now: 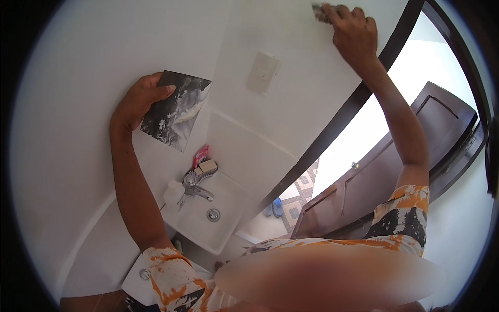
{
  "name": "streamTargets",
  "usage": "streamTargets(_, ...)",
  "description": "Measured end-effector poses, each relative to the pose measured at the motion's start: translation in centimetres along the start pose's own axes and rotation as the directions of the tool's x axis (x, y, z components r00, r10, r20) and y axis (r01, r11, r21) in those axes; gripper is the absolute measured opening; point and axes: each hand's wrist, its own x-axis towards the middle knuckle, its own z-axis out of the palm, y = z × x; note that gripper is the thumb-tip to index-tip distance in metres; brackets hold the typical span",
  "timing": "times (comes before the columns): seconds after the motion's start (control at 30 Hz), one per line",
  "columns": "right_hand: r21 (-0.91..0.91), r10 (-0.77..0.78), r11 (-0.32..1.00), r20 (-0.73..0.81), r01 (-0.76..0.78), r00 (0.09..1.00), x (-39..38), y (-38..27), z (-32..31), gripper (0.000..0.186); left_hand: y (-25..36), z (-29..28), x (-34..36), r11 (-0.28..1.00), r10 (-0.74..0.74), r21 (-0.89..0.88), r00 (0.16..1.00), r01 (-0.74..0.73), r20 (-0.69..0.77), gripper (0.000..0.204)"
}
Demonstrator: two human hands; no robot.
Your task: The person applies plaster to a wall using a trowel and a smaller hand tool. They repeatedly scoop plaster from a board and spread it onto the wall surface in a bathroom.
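Note:
My left hand (139, 104) grips the edge of a thin, dark rectangular board (179, 106), thumb on top. White and grey smears cover its face, with a thicker ridge of white paste (188, 115) along one side. High at the upper right, my right hand (356, 36) is closed around a small flat scraper-like tool (321, 13), pressed against or very close to the white wall (291, 31). Fingers and distance hide most of that tool. The two hands are well apart, with a pale switch plate (263, 73) on the wall between them.
Below stands a white sink (227, 208) with a chrome faucet (196, 191), a red packet (200, 155) and a tan block (208, 166). To the right are a dark door frame (332, 140) and an open brown door (379, 166). Blue footwear (277, 207) lies on the patterned floor beyond.

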Motion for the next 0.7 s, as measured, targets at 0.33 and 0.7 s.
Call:
streamTargets(0.33,0.162,-0.226,0.962,0.031,0.218,0.974,-4.8,-3.3,1.9,0.049,0.3,-0.2,-0.1,0.998,0.032,0.053,0.999,-0.032,0.003,0.036)
streamTargets(0.7,0.416,-0.208,0.878,-0.111,0.235,0.972,6.0,3.1,3.1,0.025,0.1,0.0,0.0,0.999,-0.038,0.039,0.999,0.038,0.004,0.035)
